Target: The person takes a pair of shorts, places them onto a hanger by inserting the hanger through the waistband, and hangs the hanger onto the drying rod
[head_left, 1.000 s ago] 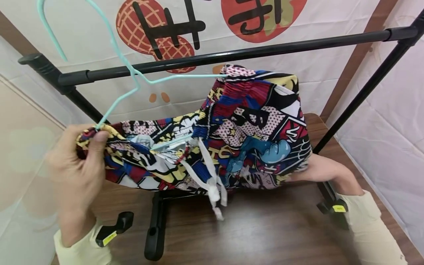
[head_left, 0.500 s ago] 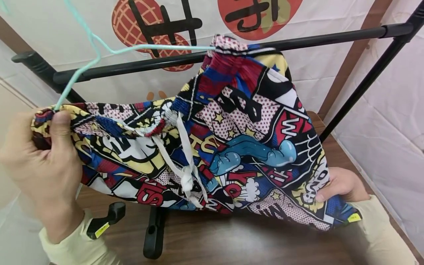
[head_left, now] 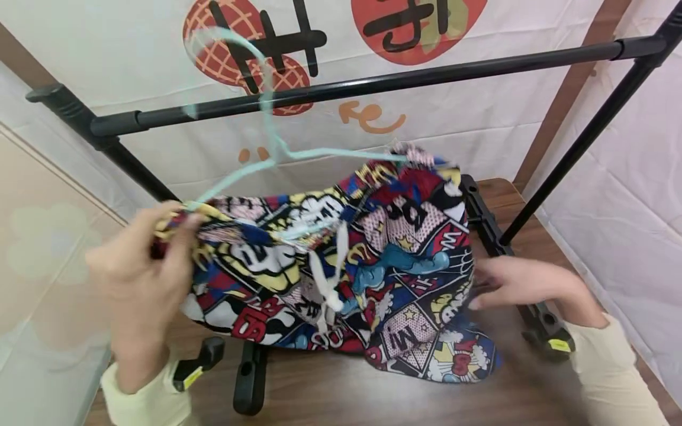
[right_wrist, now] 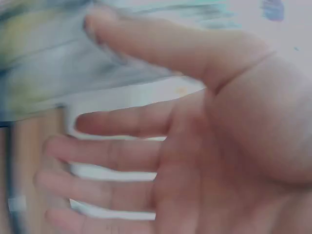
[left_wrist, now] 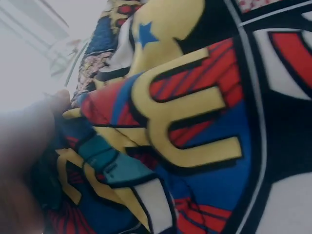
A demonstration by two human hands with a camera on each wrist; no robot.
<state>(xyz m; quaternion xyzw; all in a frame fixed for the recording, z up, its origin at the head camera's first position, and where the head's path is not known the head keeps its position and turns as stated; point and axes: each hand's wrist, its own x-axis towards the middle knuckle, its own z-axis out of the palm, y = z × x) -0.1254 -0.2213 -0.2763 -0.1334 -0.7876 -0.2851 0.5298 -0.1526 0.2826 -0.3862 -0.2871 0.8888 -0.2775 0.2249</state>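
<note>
A pair of colourful comic-print shorts hangs on a mint-green hanger, with a knotted white drawstring at the front. My left hand pinches the waistband at its left corner, where the hanger's end sits inside. The printed cloth fills most of the left wrist view. Beside the right edge of the shorts, my right hand is spread beside the cloth. In the right wrist view the right palm faces the camera, fingers extended and nothing in them.
A black garment rack's bar crosses behind the hanger. Its feet stand on a brown wood-grain tabletop. A white printed cloth backdrop hangs behind.
The left hand has carried the hanger and shorts right and down since half a second ago. My right hand has let go of the leg of the shorts, which now droops.
</note>
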